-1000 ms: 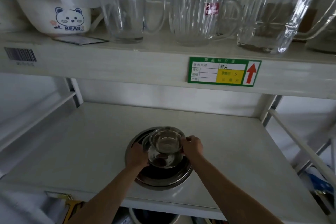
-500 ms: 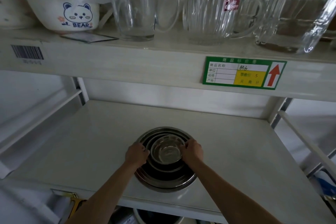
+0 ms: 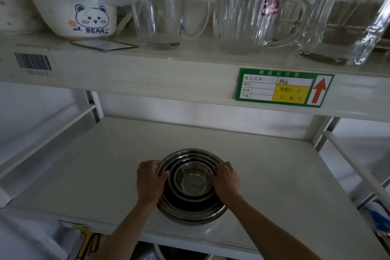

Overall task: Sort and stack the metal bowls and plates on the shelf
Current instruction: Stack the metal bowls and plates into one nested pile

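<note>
Between my hands sits the nested steel bowl stack [image 3: 191,186]; left hand [image 3: 150,181] and right hand [image 3: 226,180] grip opposite rims equally.

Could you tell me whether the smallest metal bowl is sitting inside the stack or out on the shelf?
Inside. The smallest bowl sits upright, nested in the larger bowls' rims; nothing shows in it.

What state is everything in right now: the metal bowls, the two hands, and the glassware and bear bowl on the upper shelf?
Metal bowls: nested, smallest innermost, upright on the lower shelf.
Left hand: fingers curled over the stack's left rim.
Right hand: fingers curled over the right rim.
Glass pitcher: upright, empty.
Ribbed glass mug: upright, empty.
Bear bowl: upright, contents hidden.
</note>
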`<state>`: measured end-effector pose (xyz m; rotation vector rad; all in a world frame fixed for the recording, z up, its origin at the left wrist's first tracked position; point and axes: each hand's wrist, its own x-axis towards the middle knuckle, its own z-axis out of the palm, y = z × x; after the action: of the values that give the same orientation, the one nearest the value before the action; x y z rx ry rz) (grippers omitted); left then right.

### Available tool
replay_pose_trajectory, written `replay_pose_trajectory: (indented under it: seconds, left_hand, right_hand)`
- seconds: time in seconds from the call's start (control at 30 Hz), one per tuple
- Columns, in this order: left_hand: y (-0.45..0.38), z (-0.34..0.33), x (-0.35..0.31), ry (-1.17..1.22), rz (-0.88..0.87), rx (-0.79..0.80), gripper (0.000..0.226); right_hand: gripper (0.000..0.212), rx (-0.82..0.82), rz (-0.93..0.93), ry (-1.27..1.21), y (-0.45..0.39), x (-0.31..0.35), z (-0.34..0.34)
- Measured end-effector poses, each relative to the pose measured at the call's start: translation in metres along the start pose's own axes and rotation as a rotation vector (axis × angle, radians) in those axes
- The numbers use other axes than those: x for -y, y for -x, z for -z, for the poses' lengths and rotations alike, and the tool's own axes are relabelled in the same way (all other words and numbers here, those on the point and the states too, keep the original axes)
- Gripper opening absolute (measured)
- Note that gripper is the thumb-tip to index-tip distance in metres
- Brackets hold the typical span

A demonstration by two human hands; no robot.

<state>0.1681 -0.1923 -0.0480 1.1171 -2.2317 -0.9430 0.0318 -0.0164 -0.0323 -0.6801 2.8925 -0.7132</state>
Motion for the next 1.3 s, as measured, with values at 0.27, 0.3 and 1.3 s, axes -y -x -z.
replay_pose_trajectory:
  seconds: [0.27,0.3,1.3]
  left_hand:
    - [0.005,-0.012,-0.007,0.071,0.306,0.074,0.102]
    - [0.004,-0.014,-0.008,0.061,0.32,0.078,0.105]
    - [0.01,-0.032,-0.007,-0.021,0.311,0.046,0.081]
  right_hand:
    - [0.089,0.085,-0.337,-0.308,-0.013,-0.021,-0.005]
    - [0.093,0.121,-0.373,-0.378,-0.016,-0.023,-0.009]
    - [0.074,0.033,-0.366,-0.19,-0.009,-0.022,-0.029]
